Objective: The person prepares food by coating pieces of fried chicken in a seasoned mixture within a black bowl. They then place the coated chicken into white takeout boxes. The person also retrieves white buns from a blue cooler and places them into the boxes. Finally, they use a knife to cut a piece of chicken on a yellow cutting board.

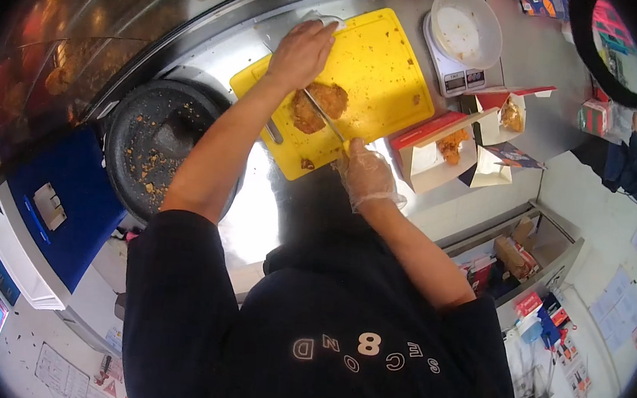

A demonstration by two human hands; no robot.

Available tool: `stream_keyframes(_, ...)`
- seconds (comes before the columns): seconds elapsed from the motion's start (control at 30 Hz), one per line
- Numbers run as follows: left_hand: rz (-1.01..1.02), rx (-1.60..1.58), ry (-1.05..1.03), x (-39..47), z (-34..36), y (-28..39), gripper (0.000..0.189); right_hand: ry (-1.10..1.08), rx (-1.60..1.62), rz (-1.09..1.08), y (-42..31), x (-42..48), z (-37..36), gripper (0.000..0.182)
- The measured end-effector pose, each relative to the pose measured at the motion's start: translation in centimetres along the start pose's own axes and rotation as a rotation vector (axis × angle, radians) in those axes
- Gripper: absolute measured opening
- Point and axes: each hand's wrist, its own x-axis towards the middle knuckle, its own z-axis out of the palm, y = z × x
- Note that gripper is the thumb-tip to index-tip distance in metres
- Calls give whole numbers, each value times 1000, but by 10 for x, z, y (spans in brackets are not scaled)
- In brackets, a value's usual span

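Note:
A yellow cutting board (386, 68) lies before me, strewn with crumbs. On it rests a flat piece of breaded fried meat (334, 100). The steel blade of a knife (322, 112) crosses that piece at a slant. My right hand (369, 172), in a clear plastic glove, grips the knife's yellow handle. Towards the blade's far end, my left hand (303, 52) is over the board; its palm side is hidden, so whether it presses or holds the blade does not show. Crumpled clear plastic (324, 18) sits just beyond the left fingers.
A dark round pan (153, 139) with crumbs stands left of the board. To the right are a kitchen scale (448, 77) with a translucent bowl (467, 27) on it and open cartons (432, 160) holding fried pieces. A person's arm (634, 138) shows at far right.

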Motion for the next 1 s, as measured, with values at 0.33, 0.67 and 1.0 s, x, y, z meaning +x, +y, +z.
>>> stream_keyframes(0.33,-17,-3,135,15,9,9,37,95,-61,-81,12,-2,-39,23)
stream_keyframes(0.67,73,75,94,15,20,9,38,213,-42,-151,46,21,28,26)
stream_keyframes(1.0,79,-66,14,41,-1,31,37,207,-93,-78,24,-1,-40,24)
